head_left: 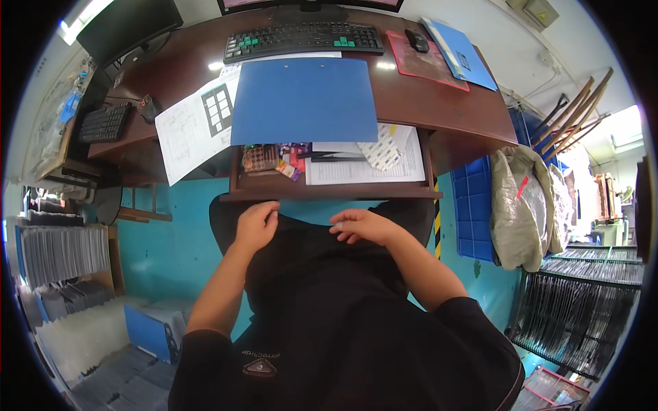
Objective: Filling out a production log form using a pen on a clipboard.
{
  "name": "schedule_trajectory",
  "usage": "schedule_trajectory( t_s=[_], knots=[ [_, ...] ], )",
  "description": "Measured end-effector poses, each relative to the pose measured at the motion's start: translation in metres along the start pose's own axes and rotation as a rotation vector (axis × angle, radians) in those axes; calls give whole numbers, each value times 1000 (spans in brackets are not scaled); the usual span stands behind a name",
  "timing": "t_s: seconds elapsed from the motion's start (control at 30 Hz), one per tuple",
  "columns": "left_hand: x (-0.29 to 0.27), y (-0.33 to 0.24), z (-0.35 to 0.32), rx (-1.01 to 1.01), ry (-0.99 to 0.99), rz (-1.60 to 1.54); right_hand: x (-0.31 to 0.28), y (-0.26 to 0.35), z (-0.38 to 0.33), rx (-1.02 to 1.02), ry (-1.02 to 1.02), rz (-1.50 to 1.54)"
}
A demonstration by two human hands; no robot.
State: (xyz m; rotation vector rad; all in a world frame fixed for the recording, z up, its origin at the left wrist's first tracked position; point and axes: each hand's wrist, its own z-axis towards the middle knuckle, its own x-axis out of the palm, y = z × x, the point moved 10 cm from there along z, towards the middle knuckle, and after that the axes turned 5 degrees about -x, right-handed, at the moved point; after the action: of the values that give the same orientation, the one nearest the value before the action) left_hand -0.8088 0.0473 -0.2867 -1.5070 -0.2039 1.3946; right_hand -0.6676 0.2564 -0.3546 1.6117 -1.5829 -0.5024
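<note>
Just beyond both sets of fingers runs the front edge of the open brown wooden drawer [329, 194], its long axis crosswise. Left hand [256, 225] lies nearer, fingers [269, 207] curled, empty; right hand [362, 226] loosely curled on black cloth [308, 246], gripping nothing.

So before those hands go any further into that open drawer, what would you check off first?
1. Drawer pulled out: ok, its contents show.
2. Left hand free: cannot tell; it lies curled on the dark garment at the drawer's front edge.
3. Right hand free: ok, fingers spread on the garment, no grip on anything.
4. Way into the drawer: not ok at the back, where the blue clipboard overhangs it.
5. Drawer contents: ok, the papers and small colourful packets lie flat in plain view.
</note>
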Motion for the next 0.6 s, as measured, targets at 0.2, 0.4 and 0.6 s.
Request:
schedule_trajectory(
  t_s=[0.2, 0.4, 0.6],
  knots=[
    [16, -18, -11, -96, 180, 36, -50, 103, -14, -438, -561, -1032],
    [23, -30, -20, -37, 224, 10, -30, 127, 37, -711, -605, -1494],
    [25, -38, -16, -10, 171, -44, -39, 114, 43, -548, -562, -1522]
  ],
)
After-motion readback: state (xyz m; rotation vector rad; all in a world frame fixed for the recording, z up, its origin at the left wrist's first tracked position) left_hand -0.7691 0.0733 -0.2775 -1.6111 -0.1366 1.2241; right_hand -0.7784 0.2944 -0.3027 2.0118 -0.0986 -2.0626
